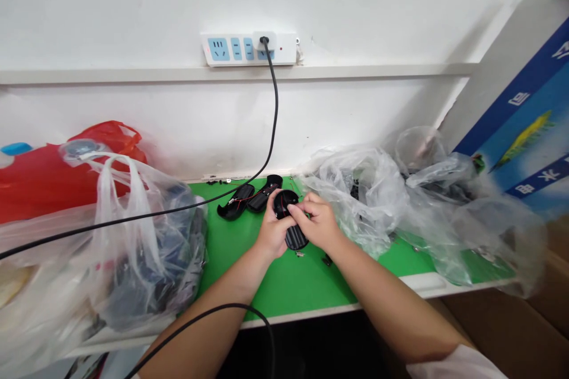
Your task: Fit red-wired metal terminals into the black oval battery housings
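Note:
A black plastic casing [296, 238] with a round upper end and a ribbed lower part is held over the green work surface. My left hand [272, 230] is closed around its left side. Against the round end press the thumb and fingers of my right hand [317, 222]; whether a small part sits between them is hidden. Just behind my left hand lie two similar black casings [235, 202] with thin red wires. A small metal piece [300, 254] and a small black part [327, 260] rest on the surface near my hands.
Clear plastic bags [146, 249] with dark contents stand at the left, by a red bag [53, 180]. More clear bags [368, 201] lie at the right beside a printed box [524, 118]. From a wall power strip [249, 49], a black cable [274, 112] crosses leftward.

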### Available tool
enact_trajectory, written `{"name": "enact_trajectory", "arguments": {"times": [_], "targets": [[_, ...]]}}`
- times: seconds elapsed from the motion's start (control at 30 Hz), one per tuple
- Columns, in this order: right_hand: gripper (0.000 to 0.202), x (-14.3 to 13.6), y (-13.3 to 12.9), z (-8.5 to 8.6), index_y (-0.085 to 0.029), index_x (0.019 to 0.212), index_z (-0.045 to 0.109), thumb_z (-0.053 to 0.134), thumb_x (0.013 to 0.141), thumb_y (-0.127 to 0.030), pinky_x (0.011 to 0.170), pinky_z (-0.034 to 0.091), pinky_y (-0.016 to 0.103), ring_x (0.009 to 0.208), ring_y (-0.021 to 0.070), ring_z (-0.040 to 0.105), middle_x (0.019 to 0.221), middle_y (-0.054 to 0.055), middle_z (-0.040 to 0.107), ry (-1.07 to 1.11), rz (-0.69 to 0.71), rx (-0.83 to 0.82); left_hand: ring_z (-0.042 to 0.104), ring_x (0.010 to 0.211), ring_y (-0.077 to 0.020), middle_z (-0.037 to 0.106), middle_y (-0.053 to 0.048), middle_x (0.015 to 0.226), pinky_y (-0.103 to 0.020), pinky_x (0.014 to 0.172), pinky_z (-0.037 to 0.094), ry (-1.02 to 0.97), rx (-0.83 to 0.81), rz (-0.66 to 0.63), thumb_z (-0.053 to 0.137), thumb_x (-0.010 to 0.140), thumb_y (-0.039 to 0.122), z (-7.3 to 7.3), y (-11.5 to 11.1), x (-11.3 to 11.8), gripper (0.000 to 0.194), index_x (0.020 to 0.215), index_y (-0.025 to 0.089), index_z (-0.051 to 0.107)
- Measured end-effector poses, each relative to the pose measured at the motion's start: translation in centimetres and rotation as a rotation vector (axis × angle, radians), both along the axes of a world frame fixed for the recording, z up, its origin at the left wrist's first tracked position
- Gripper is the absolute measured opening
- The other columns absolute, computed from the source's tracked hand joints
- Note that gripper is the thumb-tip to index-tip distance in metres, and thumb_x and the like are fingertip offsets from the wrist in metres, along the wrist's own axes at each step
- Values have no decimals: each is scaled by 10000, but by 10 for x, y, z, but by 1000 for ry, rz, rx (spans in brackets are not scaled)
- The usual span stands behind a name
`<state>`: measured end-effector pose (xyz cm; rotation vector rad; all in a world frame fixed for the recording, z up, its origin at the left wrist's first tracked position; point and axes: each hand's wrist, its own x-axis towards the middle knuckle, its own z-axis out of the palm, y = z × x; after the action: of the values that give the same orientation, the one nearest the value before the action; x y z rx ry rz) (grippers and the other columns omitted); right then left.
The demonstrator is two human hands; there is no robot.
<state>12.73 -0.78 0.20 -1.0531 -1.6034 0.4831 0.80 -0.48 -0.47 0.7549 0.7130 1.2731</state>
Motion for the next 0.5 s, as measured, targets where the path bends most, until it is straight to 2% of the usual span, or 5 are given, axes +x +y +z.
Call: {"name": "enact_trajectory", "arguments": {"times": [0.07,0.17,0.33,0.43,0.5], "targets": [[283,1,0,2,-195,622,646,596,854,-350,595,362,282,615,133,460,629,13,470,73,-14,-18,605,871,-143,595,18,972,-319,845,496,-36,-59,-18,729,549,66,0,0,0,783,1225,297,409],[351,6,2,3,-188,564,579,578,861,-376,580,366,278,584,125,451,618,9,483,200,-49,-88,628,829,-158,603,18,922,-388,828,513,-63,-109,-84,742,578,99,2,-1,-2,699,1172,281,422],[379,12,10,2,-179,557,554,556,857,-411,575,363,263,573,116,454,578,-5,482,222,-75,-176,632,751,-154,599,5,901,-460,792,524,-109,-128,-144,725,595,106,7,-4,-3,542,1047,212,446],[383,20,13,4,-175,561,544,541,840,-436,520,326,249,515,103,403,516,-28,437,198,-7,-309,631,753,-161,598,-10,894,-446,763,532,-119,-147,-151,727,592,105,10,-3,-6,515,1025,188,459],[376,28,13,6,-172,537,515,538,825,-412,476,275,239,473,90,347,476,-44,389,90,92,-418,630,760,-164,597,-13,896,-429,740,537,-120,-150,-141,727,596,110,12,-1,-9,499,1016,183,466]]}}
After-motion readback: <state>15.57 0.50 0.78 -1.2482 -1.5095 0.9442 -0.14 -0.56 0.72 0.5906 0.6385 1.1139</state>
